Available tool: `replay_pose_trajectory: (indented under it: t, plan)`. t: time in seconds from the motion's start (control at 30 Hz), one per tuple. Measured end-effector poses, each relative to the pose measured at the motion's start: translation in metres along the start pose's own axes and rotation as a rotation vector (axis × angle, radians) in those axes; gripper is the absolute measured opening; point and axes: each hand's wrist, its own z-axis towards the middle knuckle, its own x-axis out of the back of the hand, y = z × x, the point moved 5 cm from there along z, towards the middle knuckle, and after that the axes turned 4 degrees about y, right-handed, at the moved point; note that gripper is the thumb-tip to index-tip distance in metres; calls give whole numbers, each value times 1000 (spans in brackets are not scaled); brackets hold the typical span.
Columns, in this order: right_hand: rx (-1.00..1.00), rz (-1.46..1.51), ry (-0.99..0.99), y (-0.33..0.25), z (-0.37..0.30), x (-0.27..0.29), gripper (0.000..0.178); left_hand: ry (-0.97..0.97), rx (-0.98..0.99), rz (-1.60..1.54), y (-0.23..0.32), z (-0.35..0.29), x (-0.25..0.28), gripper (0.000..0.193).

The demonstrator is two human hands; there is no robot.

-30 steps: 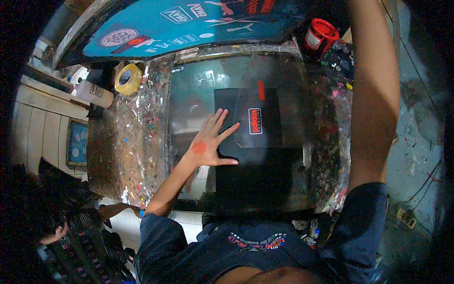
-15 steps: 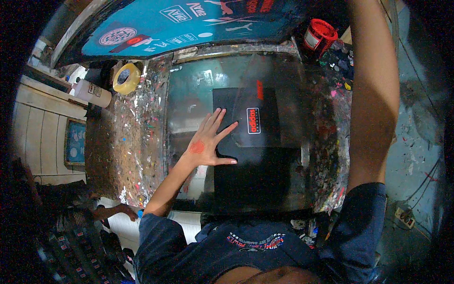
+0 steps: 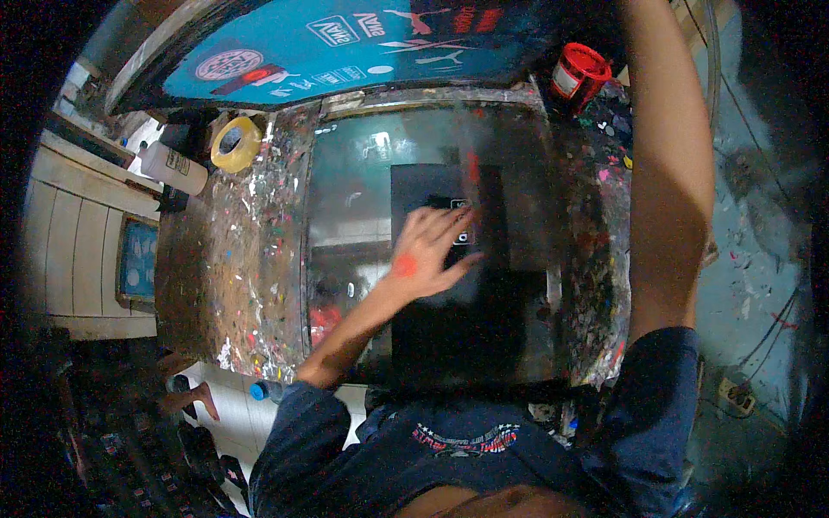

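My left hand (image 3: 429, 253), with a red mark on its back, is spread over a black rectangular sheet (image 3: 453, 328) lying on a dark glossy board (image 3: 345, 190). Its fingers are stretched apart and hold nothing; I cannot tell whether they touch the sheet. The fingertips partly cover a small white-outlined print (image 3: 465, 235) on the sheet. Just beyond it shows a narrow red print (image 3: 472, 167). My right arm (image 3: 669, 173) reaches up along the right side, its hand beyond the picture. A raised teal printing screen (image 3: 294, 60) with several pale and red designs tilts over the far side.
Paint-stained worktop (image 3: 250, 259) flanks the board. A yellow tape roll (image 3: 236, 145) and a white bottle (image 3: 173, 168) stand at left, a red paint tub (image 3: 580, 76) at far right. Lower left, another person's bare foot (image 3: 205, 401) shows on the tiled floor near a blue-capped bottle (image 3: 262, 391).
My left hand has moved right from the sheet's left edge onto the print. The red lettering in the white outline no longer shows. A blurred red patch now appears beside my left forearm.
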Motion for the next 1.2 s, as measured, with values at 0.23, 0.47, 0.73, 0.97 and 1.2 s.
replay_pose_trajectory:
  t: [0.23,0.47,0.73,0.97,1.2]
  plan:
    - [-45,-23,69,-46,-82,-35,75,622,-192,-49,89,27,62,83]
    - [36,-57,86,-116,-286,-147,65,75,240,352,60,-69,134,89]
    - [-63,285,-327,-102,-290,-216,35,213,257,268,14,-142,64,88]
    - [-153,180,-153,-7,-201,-282,42,223,236,259,15,-138,63,88]
    - [20,294,-349,3,-176,-298,37,212,291,253,8,-146,51,86]
